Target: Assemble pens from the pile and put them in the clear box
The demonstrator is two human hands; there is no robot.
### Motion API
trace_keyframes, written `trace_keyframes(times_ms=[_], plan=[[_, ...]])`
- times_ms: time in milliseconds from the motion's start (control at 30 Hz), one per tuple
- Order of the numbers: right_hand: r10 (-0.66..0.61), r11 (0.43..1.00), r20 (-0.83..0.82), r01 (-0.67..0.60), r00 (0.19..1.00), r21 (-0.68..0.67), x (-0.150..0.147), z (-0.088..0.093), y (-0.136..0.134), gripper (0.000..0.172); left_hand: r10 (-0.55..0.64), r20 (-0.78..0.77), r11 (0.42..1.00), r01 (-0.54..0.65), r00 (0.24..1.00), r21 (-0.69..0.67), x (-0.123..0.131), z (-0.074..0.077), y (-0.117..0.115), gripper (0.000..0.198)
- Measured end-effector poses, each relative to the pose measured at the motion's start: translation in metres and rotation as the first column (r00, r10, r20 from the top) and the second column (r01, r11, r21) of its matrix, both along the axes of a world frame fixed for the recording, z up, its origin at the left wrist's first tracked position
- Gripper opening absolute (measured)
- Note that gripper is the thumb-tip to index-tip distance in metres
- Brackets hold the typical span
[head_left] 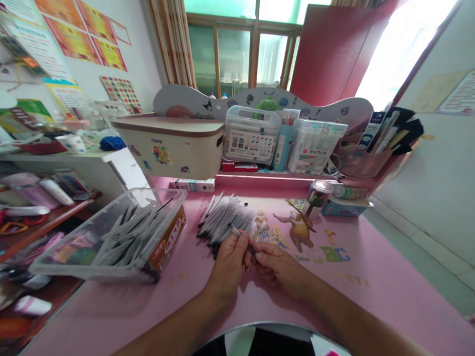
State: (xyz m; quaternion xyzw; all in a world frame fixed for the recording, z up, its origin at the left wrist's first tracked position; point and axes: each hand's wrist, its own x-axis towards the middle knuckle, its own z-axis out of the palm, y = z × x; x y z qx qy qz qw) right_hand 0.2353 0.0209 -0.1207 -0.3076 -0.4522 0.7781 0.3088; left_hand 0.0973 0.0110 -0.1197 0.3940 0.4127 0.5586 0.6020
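My left hand and my right hand meet over the pink desk, both closed. A slim pen with a dark tip slants out above my left thumb, pinched by that hand. The fingers of my right hand close at the pen's lower end, between the two hands. A pale clear piece shows just above my right fingers; what it is I cannot tell. Right behind my left hand lies a heap of clear pens with black ends. To the left, a clear plastic bin holds more slim pens or similar sticks.
A lidded cream storage box, a clear marker case and a pen box stand on the raised shelf. A jar and a blue box are at the desk's right back. A cluttered rack borders the left side.
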Motion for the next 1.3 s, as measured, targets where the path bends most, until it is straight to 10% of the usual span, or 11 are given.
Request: trace_keyframes(times_ms=[900,1133,1300], plan=[[-0.064,0.991,0.085,0.053,0.994,0.122,0.015,-0.011,0.010,0.038,0.063,0.011,0.998,-0.063,0.998,0.001,-0.015,0.010,0.006,0.037],[-0.270,0.936,0.118,0.232,0.956,0.264,0.020,-0.011,0.018,0.046,-0.435,0.013,0.875,0.426,0.901,-0.230,-0.015,0.008,0.004,0.042],[-0.246,0.937,0.237,0.168,0.940,0.307,0.021,-0.010,0.018,0.053,-0.483,0.093,0.830,0.489,0.871,-0.269,-0.017,0.002,0.006,0.036]])
